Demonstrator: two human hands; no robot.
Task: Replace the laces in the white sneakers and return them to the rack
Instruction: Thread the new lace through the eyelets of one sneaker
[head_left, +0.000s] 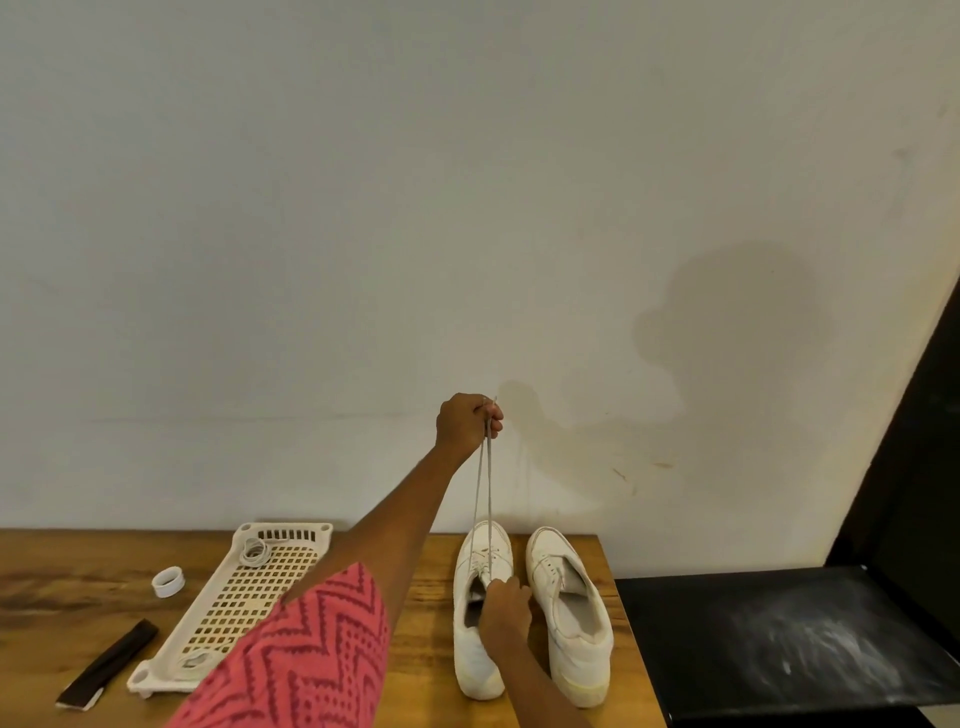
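Pale plaster wall (363, 208) fills most of the view, with a wooden bench (78, 561) running along its foot. Two white sneakers (524, 613) stand side by side near the bench's right edge, toes toward the wall and heels toward the person. No brand mark or writing can be read on either shoe.

The left sneaker (470, 644) carries a pale lace (482, 488), whose two ends rise from the eyelets near the toe and meet above the shoe. The left hand (467, 423) is raised in front of the wall and pinches both lace ends together between thumb and curled fingers, holding them taut. The right hand (506, 605) rests at the opening of the same shoe, fingers curled on the tongue just below the lacing. The right sneaker (569, 618) stands just beside it, untouched.

A patterned red sleeve (306, 649) crosses the lower middle and hides part of a cream perforated plastic rack tray (244, 597) lying flat on the bench. A coiled lace (254, 552) lies at the tray's far end, another bundle (195, 662) at its near end. Left of the tray are a small white roll (168, 581) and a dark flat strip (106, 665) near the front edge. A black stand (789, 634) adjoins the bench's right edge.
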